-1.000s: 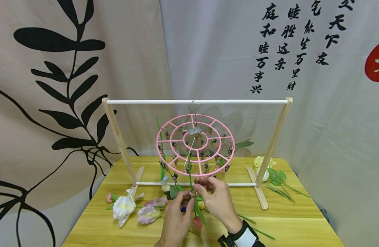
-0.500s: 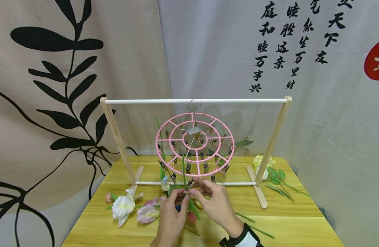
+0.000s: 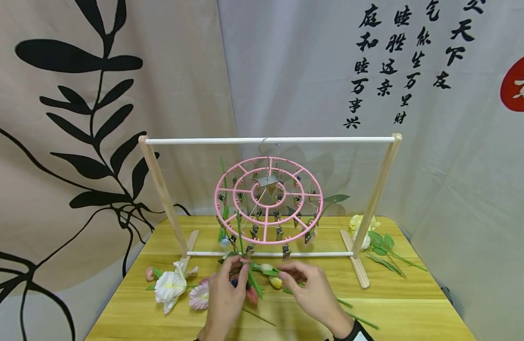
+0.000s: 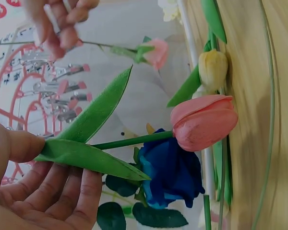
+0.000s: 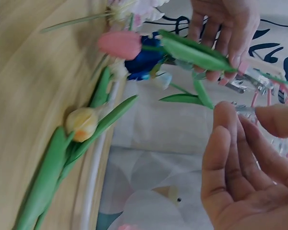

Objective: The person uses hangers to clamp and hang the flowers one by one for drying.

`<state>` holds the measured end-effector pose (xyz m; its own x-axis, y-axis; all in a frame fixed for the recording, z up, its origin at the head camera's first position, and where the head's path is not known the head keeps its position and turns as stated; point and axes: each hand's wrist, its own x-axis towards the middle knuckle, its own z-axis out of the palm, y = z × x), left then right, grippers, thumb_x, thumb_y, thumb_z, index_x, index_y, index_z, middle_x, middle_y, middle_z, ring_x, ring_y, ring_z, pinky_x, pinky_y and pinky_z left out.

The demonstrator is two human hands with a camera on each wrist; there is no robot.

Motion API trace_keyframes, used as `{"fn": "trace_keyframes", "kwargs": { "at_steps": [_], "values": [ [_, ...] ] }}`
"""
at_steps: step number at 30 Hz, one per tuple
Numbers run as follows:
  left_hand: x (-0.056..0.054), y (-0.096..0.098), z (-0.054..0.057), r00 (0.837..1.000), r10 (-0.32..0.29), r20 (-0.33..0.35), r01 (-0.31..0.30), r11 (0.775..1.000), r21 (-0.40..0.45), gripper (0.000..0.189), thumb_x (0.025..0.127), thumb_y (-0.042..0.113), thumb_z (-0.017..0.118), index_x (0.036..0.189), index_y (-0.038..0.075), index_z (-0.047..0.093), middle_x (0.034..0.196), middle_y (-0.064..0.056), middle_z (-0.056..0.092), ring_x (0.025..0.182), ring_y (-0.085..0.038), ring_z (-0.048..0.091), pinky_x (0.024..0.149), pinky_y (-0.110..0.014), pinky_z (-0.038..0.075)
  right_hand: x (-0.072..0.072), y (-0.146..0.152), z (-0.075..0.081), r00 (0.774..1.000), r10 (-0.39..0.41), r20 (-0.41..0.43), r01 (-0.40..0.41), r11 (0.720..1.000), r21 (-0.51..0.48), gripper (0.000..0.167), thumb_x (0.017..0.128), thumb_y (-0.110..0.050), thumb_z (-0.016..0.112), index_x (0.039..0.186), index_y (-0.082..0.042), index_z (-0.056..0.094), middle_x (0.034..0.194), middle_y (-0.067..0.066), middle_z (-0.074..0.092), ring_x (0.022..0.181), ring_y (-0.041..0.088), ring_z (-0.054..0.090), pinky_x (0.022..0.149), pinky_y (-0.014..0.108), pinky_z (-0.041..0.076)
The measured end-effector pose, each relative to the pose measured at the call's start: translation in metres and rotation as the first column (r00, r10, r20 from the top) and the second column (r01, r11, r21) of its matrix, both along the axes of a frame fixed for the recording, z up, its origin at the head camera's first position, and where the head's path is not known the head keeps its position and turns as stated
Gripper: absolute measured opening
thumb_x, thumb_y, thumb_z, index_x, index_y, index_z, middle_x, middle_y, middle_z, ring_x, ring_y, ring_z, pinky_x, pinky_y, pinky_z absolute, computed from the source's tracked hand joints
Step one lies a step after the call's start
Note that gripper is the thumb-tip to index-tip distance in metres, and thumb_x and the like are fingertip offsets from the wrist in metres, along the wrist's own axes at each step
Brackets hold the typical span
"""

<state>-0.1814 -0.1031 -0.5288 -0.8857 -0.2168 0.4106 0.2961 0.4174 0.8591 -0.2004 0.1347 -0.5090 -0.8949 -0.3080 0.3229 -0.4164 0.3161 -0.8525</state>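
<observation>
A pink clip hanger, round with several metal clips, hangs from the white bar of a wooden stand. Near its lower front edge, my left hand pinches a pink tulip by the stem and leaf, its bloom hanging down. Right at these fingertips is a metal clip with pink ends. A blue rose shows behind the tulip. To the right, my right hand holds nothing, its fingers loosely bent and apart from the stem, above a yellow tulip.
On the wooden table lie a white flower and a purple-pink flower at left. Yellow blooms and green leaves lie by the stand's right foot. Loose green stems extend near my right wrist.
My right hand has let go at the clip and drawn away to the right. My left hand has shifted left with the tulip, and the hanger's clips have swung or turned.
</observation>
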Motion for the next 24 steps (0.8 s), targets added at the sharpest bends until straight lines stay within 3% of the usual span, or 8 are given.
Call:
{"fn": "trace_keyframes", "kwargs": {
  "at_steps": [4, 11, 16, 24],
  "values": [
    [-0.002, -0.006, 0.000, 1.000, 0.022, 0.002, -0.022, 1.000, 0.000, 0.018, 0.112, 0.005, 0.078, 0.128, 0.013, 0.077, 0.119, 0.000, 0.087, 0.109, -0.015, 0.082, 0.091, -0.027, 0.071, 0.000, 0.012, -0.009, 1.000, 0.006, 0.031, -0.008, 0.999, 0.041, 0.014, 0.114, -0.024, 0.079, 0.123, -0.017, 0.087, 0.104, -0.003, 0.087, 0.084, 0.006, 0.078, 0.077, 0.025, 0.067],
    [-0.003, -0.016, 0.004, 0.998, 0.059, 0.035, -0.058, 0.998, -0.008, 0.019, 0.114, 0.009, 0.076, 0.133, 0.011, 0.076, 0.124, -0.004, 0.087, 0.111, -0.023, 0.085, 0.092, -0.029, 0.072, 0.001, 0.034, -0.021, 0.994, 0.007, 0.109, -0.016, 0.997, 0.077, 0.017, 0.115, -0.025, 0.078, 0.123, -0.014, 0.087, 0.108, -0.001, 0.088, 0.087, 0.006, 0.078, 0.077, 0.024, 0.065],
    [-0.005, -0.026, 0.008, 0.994, 0.103, 0.036, -0.102, 0.994, -0.026, 0.020, 0.115, 0.011, 0.075, 0.135, 0.011, 0.077, 0.124, -0.004, 0.088, 0.108, -0.023, 0.085, 0.090, -0.027, 0.070, 0.000, 0.046, -0.033, 0.993, -0.038, 0.108, 0.025, 0.992, 0.123, 0.013, 0.114, -0.021, 0.078, 0.120, -0.014, 0.087, 0.104, -0.002, 0.087, 0.084, 0.005, 0.076, 0.075, 0.022, 0.064],
    [-0.012, -0.036, 0.008, 0.990, 0.139, 0.037, -0.136, 0.988, -0.070, 0.024, 0.117, 0.012, 0.073, 0.140, 0.009, 0.075, 0.126, -0.007, 0.088, 0.112, -0.025, 0.085, 0.096, -0.029, 0.069, 0.001, 0.060, -0.045, 0.985, -0.099, 0.139, 0.078, 0.985, 0.152, 0.012, 0.114, -0.016, 0.078, 0.119, -0.010, 0.087, 0.106, 0.011, 0.087, 0.088, 0.015, 0.079, 0.076, 0.021, 0.064]
  ]
}}
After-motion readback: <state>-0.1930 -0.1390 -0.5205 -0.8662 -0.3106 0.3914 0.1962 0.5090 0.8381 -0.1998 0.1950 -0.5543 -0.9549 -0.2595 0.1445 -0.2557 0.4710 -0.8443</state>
